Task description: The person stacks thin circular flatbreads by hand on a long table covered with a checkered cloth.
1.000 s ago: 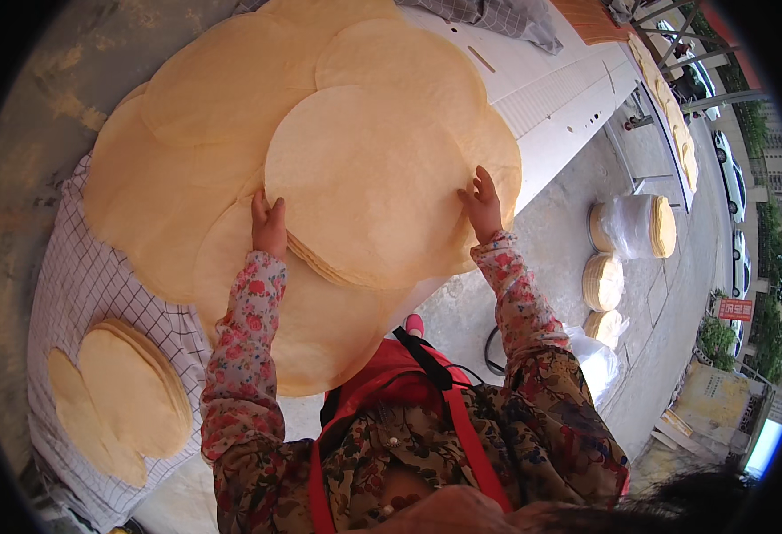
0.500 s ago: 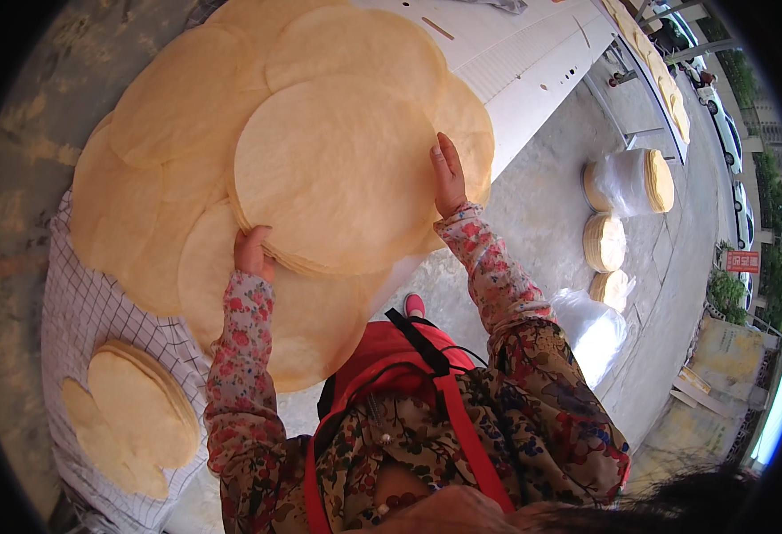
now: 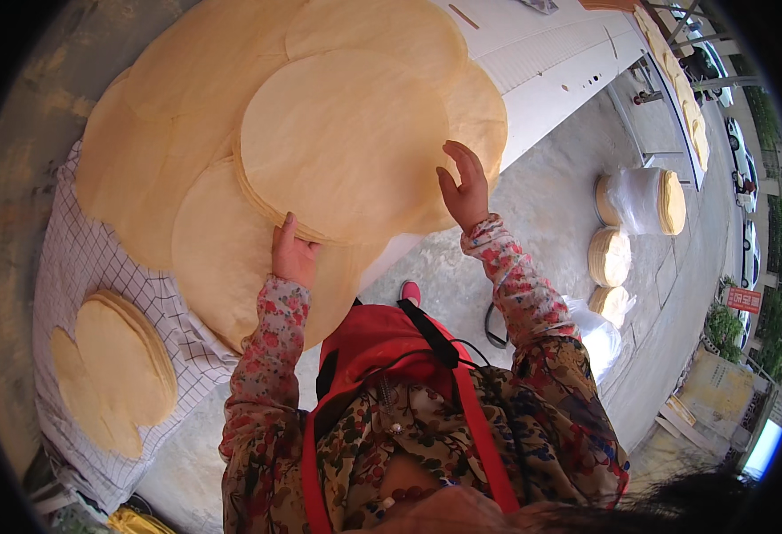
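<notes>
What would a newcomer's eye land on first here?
The round stack of thin, pale-yellow sheets at upper centre, lying on a wider spread of overlapping sheets, with the left hand at its near edge and the right hand, open, at its right edge. Then the bright red apron at lower centre. Last, the plastic-wrapped stack on the floor at right.

On my far right I see white cars (image 3: 740, 147), with a red sign (image 3: 744, 300) just beside a green bush (image 3: 723, 327). On my left lies a white checked cloth (image 3: 80, 236); at near left, something yellow (image 3: 137, 521) shows, partly cut off.
</notes>
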